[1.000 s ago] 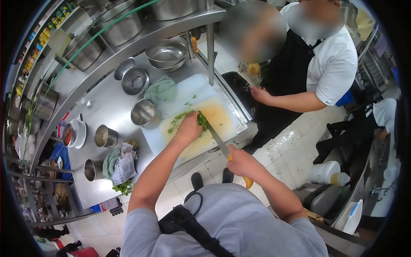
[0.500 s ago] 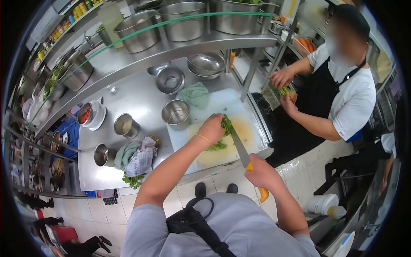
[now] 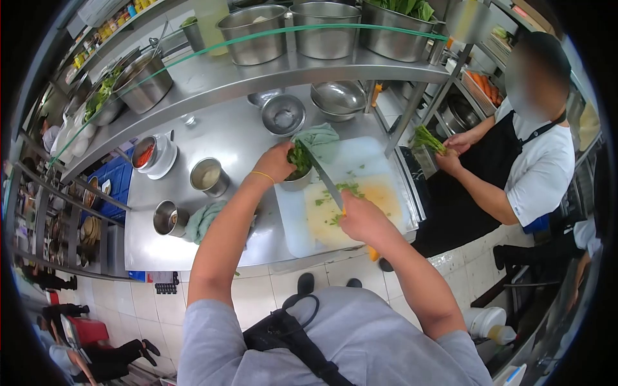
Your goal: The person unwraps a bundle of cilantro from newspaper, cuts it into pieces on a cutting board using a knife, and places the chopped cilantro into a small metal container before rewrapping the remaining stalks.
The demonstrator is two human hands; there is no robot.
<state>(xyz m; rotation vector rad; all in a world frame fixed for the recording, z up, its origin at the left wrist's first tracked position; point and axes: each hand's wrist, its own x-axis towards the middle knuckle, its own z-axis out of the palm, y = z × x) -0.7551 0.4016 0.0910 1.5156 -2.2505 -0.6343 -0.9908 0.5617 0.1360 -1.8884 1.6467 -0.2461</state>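
Observation:
My left hand point(image 3: 275, 162) is at the rim of a metal pot point(image 3: 297, 184) on the cutting board's left edge. Its fingers are closed against a clump of chopped green herbs point(image 3: 299, 161) over the pot's mouth. My right hand point(image 3: 365, 220) grips a knife by its yellow handle point(image 3: 373, 253). The knife's blade point(image 3: 325, 177) slants up and left, its tip end beside the herbs. Herb scraps point(image 3: 351, 190) lie on the white cutting board point(image 3: 296, 228). Behind the pot is a green cloth point(image 3: 322, 143).
Metal bowls point(image 3: 283, 114) stand behind the board, under a steel shelf point(image 3: 270, 80) bearing large pots point(image 3: 325, 32). Metal cups point(image 3: 210, 178) and another green cloth point(image 3: 205, 222) are to the left. At right, a co-worker point(image 3: 537, 148) holds green stalks point(image 3: 426, 138).
Both hands have moved from the board toward the pot, carrying herbs and knife to its mouth. My view has shifted. The co-worker's hands and greens have lowered.

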